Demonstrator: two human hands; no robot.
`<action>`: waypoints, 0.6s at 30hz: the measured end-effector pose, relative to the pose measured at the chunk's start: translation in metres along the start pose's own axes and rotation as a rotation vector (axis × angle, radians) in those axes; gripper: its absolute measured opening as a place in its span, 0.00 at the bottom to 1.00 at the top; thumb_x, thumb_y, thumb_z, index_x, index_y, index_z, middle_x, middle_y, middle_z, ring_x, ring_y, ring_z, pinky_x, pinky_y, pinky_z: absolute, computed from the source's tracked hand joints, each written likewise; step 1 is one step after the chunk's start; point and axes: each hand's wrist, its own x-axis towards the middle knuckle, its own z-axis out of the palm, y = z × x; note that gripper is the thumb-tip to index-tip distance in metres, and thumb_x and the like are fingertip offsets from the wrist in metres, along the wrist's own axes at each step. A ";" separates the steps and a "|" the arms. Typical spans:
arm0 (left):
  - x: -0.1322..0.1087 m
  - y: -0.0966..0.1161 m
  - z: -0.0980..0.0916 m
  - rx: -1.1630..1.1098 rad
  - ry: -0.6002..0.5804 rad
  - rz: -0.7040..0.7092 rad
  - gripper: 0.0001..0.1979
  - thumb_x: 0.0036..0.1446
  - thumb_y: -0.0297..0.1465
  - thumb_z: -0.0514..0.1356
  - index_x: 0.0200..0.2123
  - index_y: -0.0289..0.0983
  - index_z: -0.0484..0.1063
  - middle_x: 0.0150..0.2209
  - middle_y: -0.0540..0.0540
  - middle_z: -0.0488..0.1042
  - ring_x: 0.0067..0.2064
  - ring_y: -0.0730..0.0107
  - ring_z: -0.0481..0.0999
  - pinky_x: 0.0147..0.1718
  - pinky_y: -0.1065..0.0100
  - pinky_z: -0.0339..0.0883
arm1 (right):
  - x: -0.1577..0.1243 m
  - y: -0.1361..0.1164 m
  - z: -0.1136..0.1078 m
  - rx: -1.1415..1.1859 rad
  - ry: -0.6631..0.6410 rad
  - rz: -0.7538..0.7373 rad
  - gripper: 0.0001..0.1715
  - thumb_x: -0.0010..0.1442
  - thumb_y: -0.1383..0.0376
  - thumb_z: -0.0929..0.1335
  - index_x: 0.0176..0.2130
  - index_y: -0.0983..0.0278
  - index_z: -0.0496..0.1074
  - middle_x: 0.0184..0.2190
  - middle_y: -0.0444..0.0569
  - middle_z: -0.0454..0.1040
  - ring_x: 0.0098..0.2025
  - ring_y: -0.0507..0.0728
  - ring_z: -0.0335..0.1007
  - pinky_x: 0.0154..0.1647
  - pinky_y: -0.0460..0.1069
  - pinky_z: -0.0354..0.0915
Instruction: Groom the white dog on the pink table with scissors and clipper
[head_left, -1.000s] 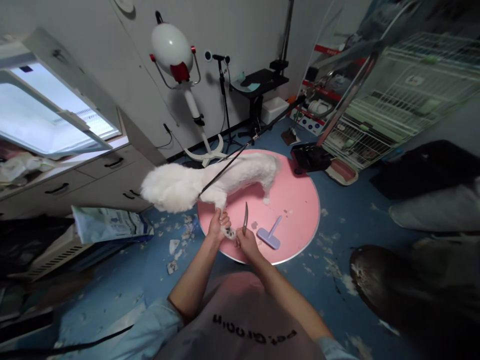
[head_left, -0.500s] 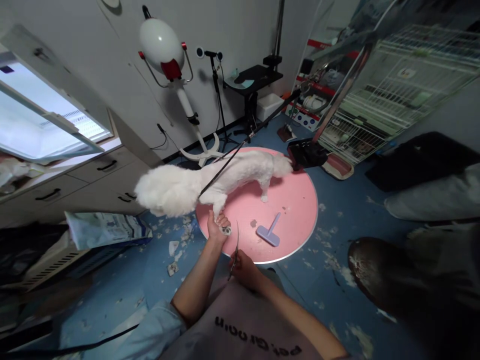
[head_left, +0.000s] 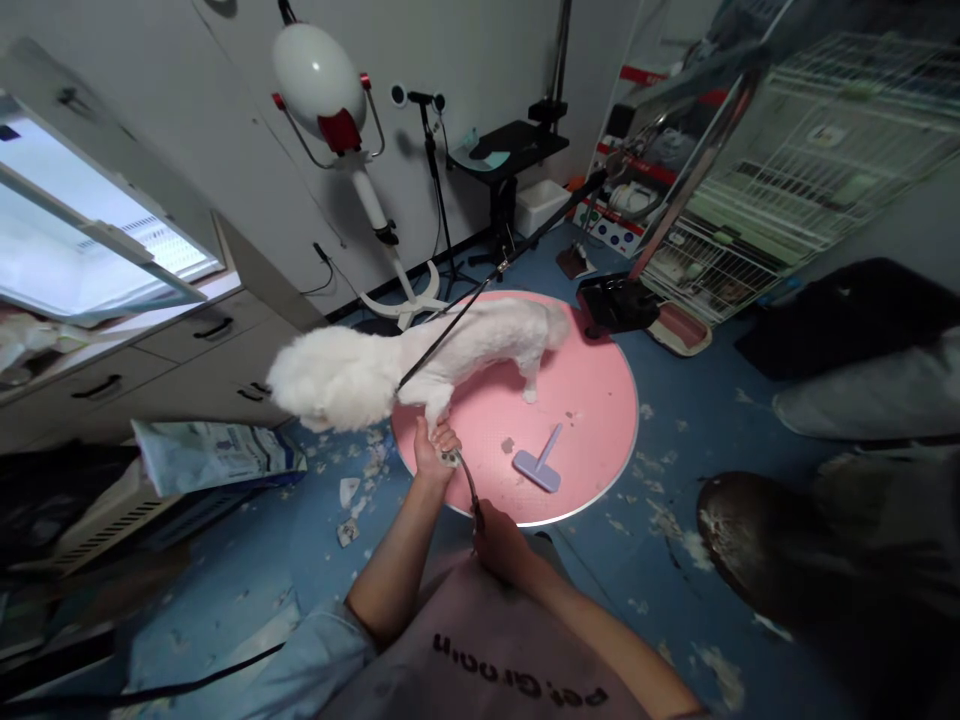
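Note:
A white, close-clipped dog (head_left: 480, 345) with a fluffy head stands on a round pink table (head_left: 592, 430), a black leash (head_left: 450, 333) running up from it. My left hand (head_left: 433, 458) is closed around its raised front paw (head_left: 448, 458), the pads turned toward me. In my right hand (head_left: 495, 540) I grip curved scissors (head_left: 470, 478), their tips right by the paw. Whether the tips touch the fur I cannot tell. A purple slicker brush (head_left: 537, 470) lies on the table, right of the scissors.
Behind the table stand a white dryer (head_left: 315, 85) on a stand and a small black table (head_left: 517, 150). Wire cages (head_left: 750, 230) are at the right, a brown stool (head_left: 750, 540) nearer. A bag (head_left: 217, 455) lies left; fur clumps dot the blue floor (head_left: 660, 580).
The scissors have swung left, bringing their tips to the paw, and my right hand has turned and shifted slightly right. The dog's tail has moved. My left hand keeps its hold.

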 end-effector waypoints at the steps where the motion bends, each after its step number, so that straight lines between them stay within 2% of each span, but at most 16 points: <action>1: 0.001 0.000 -0.001 0.002 -0.002 0.001 0.26 0.72 0.48 0.50 0.28 0.35 0.68 0.17 0.57 0.49 0.15 0.83 0.46 0.14 0.81 0.49 | -0.001 -0.001 -0.001 -0.010 -0.004 0.009 0.19 0.61 0.78 0.62 0.49 0.62 0.66 0.40 0.52 0.79 0.41 0.59 0.75 0.36 0.49 0.52; 5: 0.001 0.001 0.000 -0.003 0.008 -0.015 0.27 0.72 0.49 0.49 0.28 0.35 0.68 0.16 0.57 0.49 0.15 0.83 0.46 0.14 0.80 0.48 | -0.001 0.001 -0.001 -0.019 -0.002 0.007 0.17 0.62 0.77 0.63 0.49 0.62 0.66 0.40 0.52 0.79 0.41 0.59 0.75 0.35 0.49 0.52; 10: -0.002 0.000 0.005 -0.076 0.047 -0.030 0.31 0.74 0.48 0.40 0.28 0.35 0.67 0.16 0.57 0.50 0.14 0.83 0.48 0.14 0.81 0.49 | 0.000 0.002 0.001 -0.006 0.020 -0.017 0.17 0.61 0.77 0.64 0.47 0.62 0.67 0.39 0.52 0.79 0.41 0.59 0.76 0.35 0.49 0.54; 15: -0.003 0.000 0.004 -0.069 0.046 -0.037 0.28 0.73 0.50 0.47 0.28 0.35 0.67 0.17 0.57 0.51 0.14 0.84 0.49 0.14 0.81 0.50 | -0.003 -0.001 -0.002 0.009 0.007 -0.019 0.19 0.60 0.79 0.63 0.47 0.62 0.66 0.39 0.51 0.79 0.42 0.59 0.76 0.36 0.48 0.54; 18: -0.003 0.001 0.003 -0.071 0.035 -0.040 0.29 0.73 0.49 0.46 0.28 0.34 0.68 0.16 0.57 0.52 0.14 0.83 0.49 0.14 0.80 0.50 | -0.006 -0.003 -0.004 0.004 0.007 -0.012 0.18 0.60 0.78 0.63 0.47 0.62 0.66 0.40 0.52 0.79 0.42 0.59 0.76 0.36 0.49 0.54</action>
